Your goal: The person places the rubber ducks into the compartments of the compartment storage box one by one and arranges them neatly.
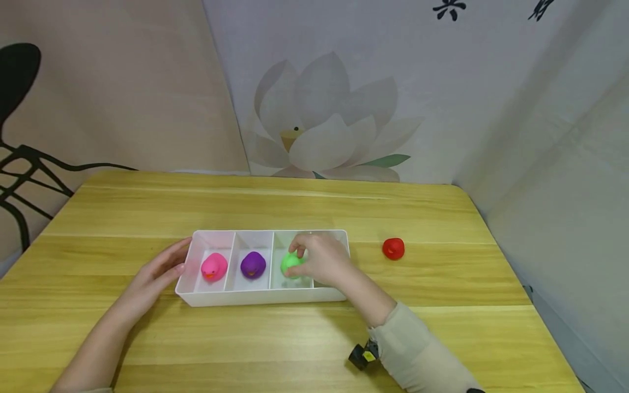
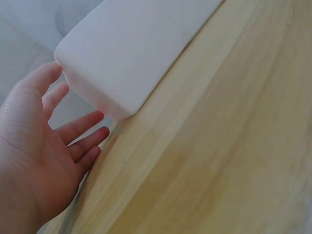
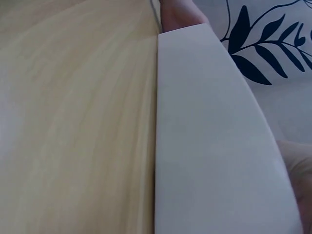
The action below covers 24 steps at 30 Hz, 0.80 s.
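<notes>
A long white divided tray stands on the table. Its left compartment contains a pink rubber duck, and the one beside it a purple rubber duck. My right hand reaches over the tray's right part, pinching a green rubber duck between thumb and fingers inside the third compartment. The hand partly covers this duck and the rightmost compartment. At the tray's left end, my left hand has fingers loosely extended; in the left wrist view its fingertips meet the tray's end.
To the right of the tray, a red rubber duck rests on the wooden table. A black wrist camera hangs below the right sleeve. Behind the table's far edge is a printed curtain.
</notes>
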Motion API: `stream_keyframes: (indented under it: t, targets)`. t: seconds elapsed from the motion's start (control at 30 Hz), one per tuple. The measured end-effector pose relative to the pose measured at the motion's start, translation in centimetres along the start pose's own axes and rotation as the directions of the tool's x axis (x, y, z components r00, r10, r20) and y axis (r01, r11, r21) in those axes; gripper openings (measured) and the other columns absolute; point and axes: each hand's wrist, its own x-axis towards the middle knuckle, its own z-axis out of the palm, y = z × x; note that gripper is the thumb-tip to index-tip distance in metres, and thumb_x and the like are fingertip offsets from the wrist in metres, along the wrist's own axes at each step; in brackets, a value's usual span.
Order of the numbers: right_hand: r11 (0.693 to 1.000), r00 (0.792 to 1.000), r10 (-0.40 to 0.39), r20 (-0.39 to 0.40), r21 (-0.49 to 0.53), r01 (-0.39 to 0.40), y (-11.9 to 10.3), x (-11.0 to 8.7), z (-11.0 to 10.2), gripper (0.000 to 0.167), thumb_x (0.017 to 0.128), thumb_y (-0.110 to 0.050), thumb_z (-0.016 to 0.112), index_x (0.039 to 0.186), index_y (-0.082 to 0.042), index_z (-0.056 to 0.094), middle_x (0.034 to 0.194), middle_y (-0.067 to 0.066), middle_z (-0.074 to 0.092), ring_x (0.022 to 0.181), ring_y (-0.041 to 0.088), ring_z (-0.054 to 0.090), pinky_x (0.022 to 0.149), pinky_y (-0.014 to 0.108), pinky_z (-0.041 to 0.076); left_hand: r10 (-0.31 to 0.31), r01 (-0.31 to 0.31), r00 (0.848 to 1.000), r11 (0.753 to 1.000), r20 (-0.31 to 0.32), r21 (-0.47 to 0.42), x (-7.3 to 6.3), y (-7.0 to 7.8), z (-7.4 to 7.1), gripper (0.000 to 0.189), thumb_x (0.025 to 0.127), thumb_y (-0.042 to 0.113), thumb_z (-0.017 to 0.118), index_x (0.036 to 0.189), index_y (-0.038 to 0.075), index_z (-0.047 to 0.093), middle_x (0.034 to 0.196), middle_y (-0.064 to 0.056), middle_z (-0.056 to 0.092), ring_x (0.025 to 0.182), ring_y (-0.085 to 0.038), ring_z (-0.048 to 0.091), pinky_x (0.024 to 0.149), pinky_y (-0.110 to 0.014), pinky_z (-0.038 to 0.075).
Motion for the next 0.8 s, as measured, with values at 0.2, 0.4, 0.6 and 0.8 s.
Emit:
stream_keyframes:
  t: [0.2,0.4,0.6,0.8]
  targets:
    - [0.997,0.999,0.024,-0.043,0.068,-0.021,-0.1,-0.9,-0.6,0.042,0.073,-0.039,0.083,0.107,-0.018,0.069,0.089,-0.006,0.064,0.077,0.013,0.056,0.067,0.031,0.045,0.008,-0.008,1.000,1.000,0.002,-0.016,0.0,0.0,0.0,0.050,0.102,0.016,0.046,0.150,0.017,0.033,0.142,-0.012,0.044,0.119,0.004,0.041,0.089,-0.010,0.034]
    - [0.988,0.986,0.015,-0.169,0.157,0.012,0.0,-2.5,-1.4,0.035,0.075,-0.032,0.083,0.104,-0.016,0.070,0.088,-0.004,0.065,0.062,0.013,0.052,0.055,0.028,0.042,0.033,-0.033,0.999,0.999,0.001,-0.029,0.1,0.1,0.0,0.050,0.102,0.013,0.047,0.150,0.015,0.033,0.141,-0.010,0.045,0.119,0.004,0.041,0.089,-0.009,0.035]
    - [0.974,0.955,0.041,-0.293,0.227,0.028,0.6,-4.4,-2.4,0.027,0.078,-0.028,0.082,0.101,-0.017,0.071,0.083,-0.011,0.062,0.060,0.014,0.050,0.051,0.028,0.043,0.032,-0.032,0.999,0.999,0.000,-0.033,0.0,0.0,-0.1,0.050,0.102,0.013,0.047,0.150,0.015,0.033,0.141,-0.013,0.045,0.120,0.004,0.041,0.089,-0.010,0.035]
    - [0.962,0.927,0.040,-0.372,0.264,0.064,1.8,-6.0,-3.1,0.029,0.077,-0.023,0.082,0.101,-0.012,0.071,0.084,-0.003,0.065,0.057,0.013,0.049,0.049,0.026,0.042,0.015,-0.015,1.000,0.999,-0.001,-0.033,0.0,0.1,-0.1,0.050,0.102,0.015,0.047,0.150,0.017,0.033,0.142,-0.011,0.045,0.121,0.004,0.040,0.090,-0.010,0.034]
